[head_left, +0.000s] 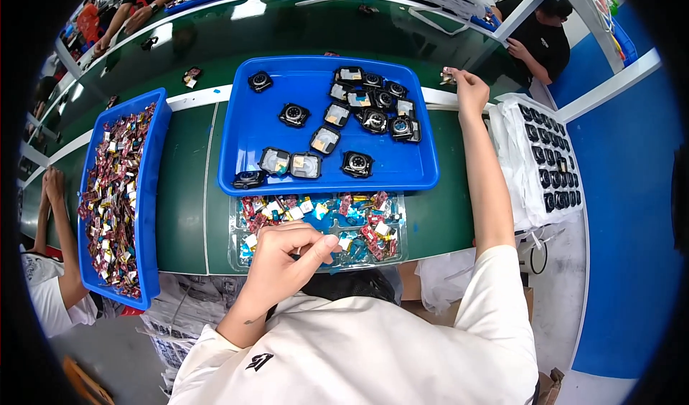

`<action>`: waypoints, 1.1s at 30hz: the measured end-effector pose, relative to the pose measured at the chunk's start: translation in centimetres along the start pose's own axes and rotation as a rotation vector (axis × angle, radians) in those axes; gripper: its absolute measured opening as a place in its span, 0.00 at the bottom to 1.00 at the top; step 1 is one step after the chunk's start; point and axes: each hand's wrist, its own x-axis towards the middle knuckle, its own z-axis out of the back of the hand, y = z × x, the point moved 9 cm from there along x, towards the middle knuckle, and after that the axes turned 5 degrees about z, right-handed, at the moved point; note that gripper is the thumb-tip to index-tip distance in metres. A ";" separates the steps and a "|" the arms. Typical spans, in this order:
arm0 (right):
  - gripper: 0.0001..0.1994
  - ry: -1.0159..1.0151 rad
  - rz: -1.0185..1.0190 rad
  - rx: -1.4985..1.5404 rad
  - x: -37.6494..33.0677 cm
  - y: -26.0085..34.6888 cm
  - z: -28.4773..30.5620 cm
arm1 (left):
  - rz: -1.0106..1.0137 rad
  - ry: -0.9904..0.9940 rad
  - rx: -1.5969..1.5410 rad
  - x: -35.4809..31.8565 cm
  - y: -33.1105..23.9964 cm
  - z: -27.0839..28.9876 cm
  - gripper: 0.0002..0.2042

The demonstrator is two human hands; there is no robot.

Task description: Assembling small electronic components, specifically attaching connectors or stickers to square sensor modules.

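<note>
At the right, my arm stretches far over the bench, and my right hand (471, 91) pinches a small reddish circuit board (448, 76) by the white rail. My left hand (291, 256) is closed above the near edge of a clear plastic tray (399, 247). Whatever its fingertips hold, if anything, cannot be made out. Small red, white and blue electronic parts (373, 241) fill that tray. Just beyond it sits a blue bin (251, 136) with several black smartwatch cases (293, 114) spread inside, some face up, others showing pale backs.
Leftward, a long blue bin (161, 118) is heaped with small circuit parts (115, 197). At the right, a white foam tray (527, 215) carries rows of black watch cases (551, 157). Behind the rail runs a green conveyor (287, 32) with a few parts. Other people work nearby.
</note>
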 end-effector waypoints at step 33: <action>0.10 0.682 0.255 0.496 -27.8 21.2 5.4 | 0.066 -0.274 -0.470 1.2 1.2 0.6 0.11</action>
